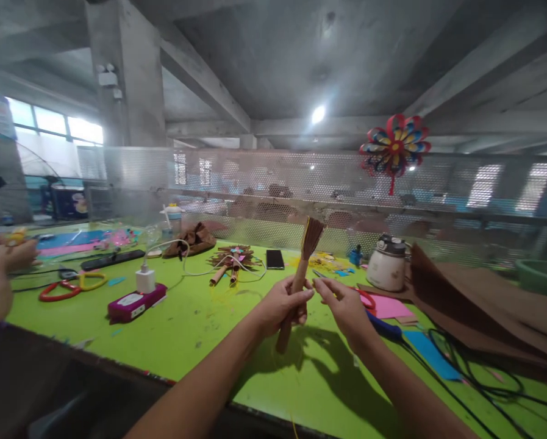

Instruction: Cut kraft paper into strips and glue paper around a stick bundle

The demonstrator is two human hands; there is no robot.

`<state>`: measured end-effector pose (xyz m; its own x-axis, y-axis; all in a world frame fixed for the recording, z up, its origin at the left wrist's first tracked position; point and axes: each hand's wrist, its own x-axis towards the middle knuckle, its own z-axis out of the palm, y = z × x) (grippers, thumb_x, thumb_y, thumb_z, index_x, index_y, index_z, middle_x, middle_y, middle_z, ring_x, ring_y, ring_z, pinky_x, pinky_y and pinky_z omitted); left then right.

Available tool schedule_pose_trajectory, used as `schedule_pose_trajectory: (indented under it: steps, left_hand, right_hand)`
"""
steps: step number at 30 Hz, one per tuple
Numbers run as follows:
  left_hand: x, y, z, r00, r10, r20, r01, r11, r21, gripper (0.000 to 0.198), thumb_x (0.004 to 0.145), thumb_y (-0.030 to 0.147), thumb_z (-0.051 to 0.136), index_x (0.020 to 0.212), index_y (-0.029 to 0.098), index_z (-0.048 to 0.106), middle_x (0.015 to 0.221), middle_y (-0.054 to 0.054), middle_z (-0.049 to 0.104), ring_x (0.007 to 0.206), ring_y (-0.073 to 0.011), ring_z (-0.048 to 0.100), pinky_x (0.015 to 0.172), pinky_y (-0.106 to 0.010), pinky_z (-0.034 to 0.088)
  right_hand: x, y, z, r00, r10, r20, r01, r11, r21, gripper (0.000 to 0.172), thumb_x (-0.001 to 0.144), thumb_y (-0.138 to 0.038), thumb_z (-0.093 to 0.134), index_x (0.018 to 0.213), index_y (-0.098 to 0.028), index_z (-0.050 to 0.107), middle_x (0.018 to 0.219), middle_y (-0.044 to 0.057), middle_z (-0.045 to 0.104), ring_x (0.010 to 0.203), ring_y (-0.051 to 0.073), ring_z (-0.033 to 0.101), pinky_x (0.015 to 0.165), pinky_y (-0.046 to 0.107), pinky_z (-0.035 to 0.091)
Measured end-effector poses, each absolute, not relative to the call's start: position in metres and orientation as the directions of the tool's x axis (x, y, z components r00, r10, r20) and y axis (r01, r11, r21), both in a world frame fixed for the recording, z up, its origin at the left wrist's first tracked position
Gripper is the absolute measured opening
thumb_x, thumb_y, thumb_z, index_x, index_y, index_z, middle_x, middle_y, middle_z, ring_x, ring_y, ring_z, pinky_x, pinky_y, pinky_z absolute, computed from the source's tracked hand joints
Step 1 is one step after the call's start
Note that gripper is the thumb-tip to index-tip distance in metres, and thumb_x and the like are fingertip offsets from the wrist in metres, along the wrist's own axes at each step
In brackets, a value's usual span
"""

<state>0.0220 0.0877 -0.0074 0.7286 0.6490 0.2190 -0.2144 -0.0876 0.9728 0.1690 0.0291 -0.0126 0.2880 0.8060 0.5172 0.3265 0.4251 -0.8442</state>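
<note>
My left hand (282, 305) is wrapped round the handle of a brown brush-like bundle (310, 239) with a rolled brown stem and a fringed top edged in yellow. The bundle leans slightly right above the green table (209, 341). Just to its right, my right hand (341, 302) has its thumb and fingertips pinched together near the stem; what they hold, if anything, is too small to make out. Thin yellow strands hang below the stem. Beyond my hands lie a black phone (275, 259) and more brown fringed pieces (235, 259).
A purple power strip (136, 303), red-and-yellow scissors (60, 291) and a cable are at left, near another person's hands (8, 262). At right are a white kettle (386, 265), brown sheets (474, 305), a blue-handled tool (385, 327) and black cords.
</note>
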Motion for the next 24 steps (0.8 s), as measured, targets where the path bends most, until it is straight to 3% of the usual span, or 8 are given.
schedule_pose_trajectory:
  steps: [6, 10, 15, 20, 24]
  left_hand:
    - [0.032, 0.087, -0.011, 0.624, 0.719, 0.307, -0.041, -0.362, 0.931, 0.044, 0.075, 0.046, 0.066, 0.102, 0.015, 0.051, 0.052, 0.009, 0.046, 0.039, -0.0072, 0.044, 0.039, -0.019, 0.036]
    - [0.030, 0.087, -0.011, 0.648, 0.667, 0.367, 0.023, -0.498, 0.867, 0.037, 0.085, 0.046, 0.051, 0.104, 0.014, 0.054, 0.055, 0.007, 0.045, 0.045, -0.0083, 0.045, 0.044, -0.021, 0.038]
    - [0.030, 0.087, -0.015, 0.674, 0.598, 0.433, 0.089, -0.648, 0.757, 0.041, 0.094, 0.046, 0.036, 0.118, 0.017, 0.051, 0.057, 0.005, 0.046, 0.051, -0.0106, 0.045, 0.051, -0.022, 0.038]
    - [0.034, 0.090, -0.019, 0.673, 0.587, 0.449, 0.092, -0.670, 0.737, 0.038, 0.094, 0.045, 0.036, 0.115, 0.017, 0.051, 0.063, 0.005, 0.045, 0.056, -0.0109, 0.046, 0.056, -0.024, 0.041]
    - [0.034, 0.095, -0.023, 0.671, 0.606, 0.428, 0.077, -0.631, 0.772, 0.038, 0.092, 0.048, 0.038, 0.110, 0.017, 0.051, 0.067, 0.005, 0.041, 0.059, -0.0109, 0.047, 0.059, -0.026, 0.046]
  right_hand:
    - [0.170, 0.026, -0.005, 0.448, 0.703, 0.552, 0.260, 0.489, -0.833, 0.040, 0.073, -0.055, 0.065, 0.081, -0.015, 0.068, 0.071, 0.005, 0.067, 0.065, 0.017, 0.057, 0.059, 0.029, 0.044]
    - [0.174, 0.023, 0.001, 0.499, 0.652, 0.571, 0.201, 0.554, -0.808, 0.035, 0.074, -0.052, 0.067, 0.076, -0.017, 0.065, 0.064, 0.000, 0.061, 0.055, 0.012, 0.049, 0.050, 0.025, 0.037]
    - [0.176, 0.025, 0.003, 0.532, 0.657, 0.534, 0.189, 0.523, -0.831, 0.035, 0.067, -0.050, 0.073, 0.067, -0.017, 0.062, 0.051, -0.003, 0.052, 0.046, 0.010, 0.040, 0.044, 0.025, 0.029]
    - [0.176, 0.025, 0.005, 0.552, 0.683, 0.478, 0.041, 0.550, -0.834, 0.033, 0.063, -0.044, 0.076, 0.066, -0.016, 0.060, 0.045, -0.007, 0.046, 0.042, 0.007, 0.035, 0.041, 0.022, 0.025]
    - [0.176, 0.026, 0.006, 0.547, 0.699, 0.460, -0.006, 0.553, -0.833, 0.031, 0.063, -0.041, 0.074, 0.063, -0.017, 0.054, 0.044, -0.006, 0.049, 0.039, 0.008, 0.040, 0.040, 0.022, 0.030]
